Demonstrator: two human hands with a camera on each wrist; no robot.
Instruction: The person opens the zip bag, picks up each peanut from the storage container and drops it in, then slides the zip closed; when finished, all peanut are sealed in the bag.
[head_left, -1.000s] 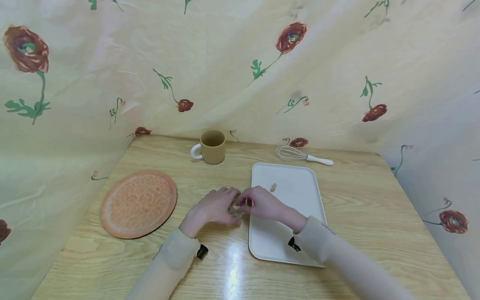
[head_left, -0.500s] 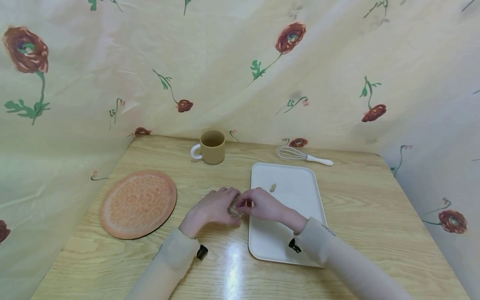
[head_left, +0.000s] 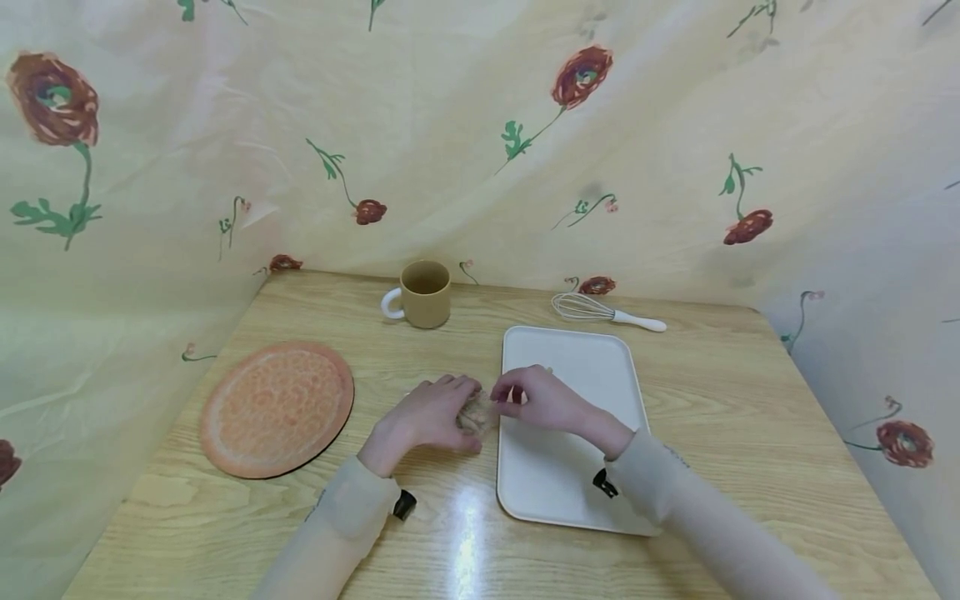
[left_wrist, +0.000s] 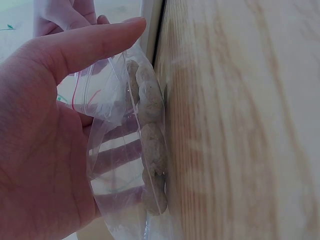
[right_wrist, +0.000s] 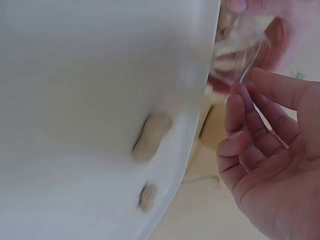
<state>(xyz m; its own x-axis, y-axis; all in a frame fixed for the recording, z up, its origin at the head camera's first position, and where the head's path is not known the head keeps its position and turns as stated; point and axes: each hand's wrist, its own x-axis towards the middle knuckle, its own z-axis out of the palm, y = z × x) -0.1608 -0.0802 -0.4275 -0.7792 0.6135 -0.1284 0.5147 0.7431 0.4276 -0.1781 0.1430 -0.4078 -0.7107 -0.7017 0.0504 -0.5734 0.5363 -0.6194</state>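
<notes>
A clear zip bag [left_wrist: 112, 165] with several peanuts [left_wrist: 153, 145] inside lies on the table. My left hand [head_left: 435, 417] holds it from the left, thumb on one side and fingers seen through the plastic behind it. My right hand [head_left: 543, 404] is at the bag's right end, over the left edge of the white tray [head_left: 570, 483]. In the right wrist view, its thumb and forefinger pinch the edge of the plastic. Two loose peanuts, a larger one [right_wrist: 152, 136] and a smaller one [right_wrist: 147, 196], lie in the tray; the head view has them mostly behind my right hand.
A tan mug [head_left: 425, 298] with a white handle stands at the back of the table. A whisk [head_left: 609, 312] lies behind the tray. To the left is a round orange mat [head_left: 277, 408]. A flowered cloth [head_left: 465, 150] hangs behind the table.
My right hand has shifted a little right and up, over the tray, and more of the bag shows between the hands. My left hand has stayed in place.
</notes>
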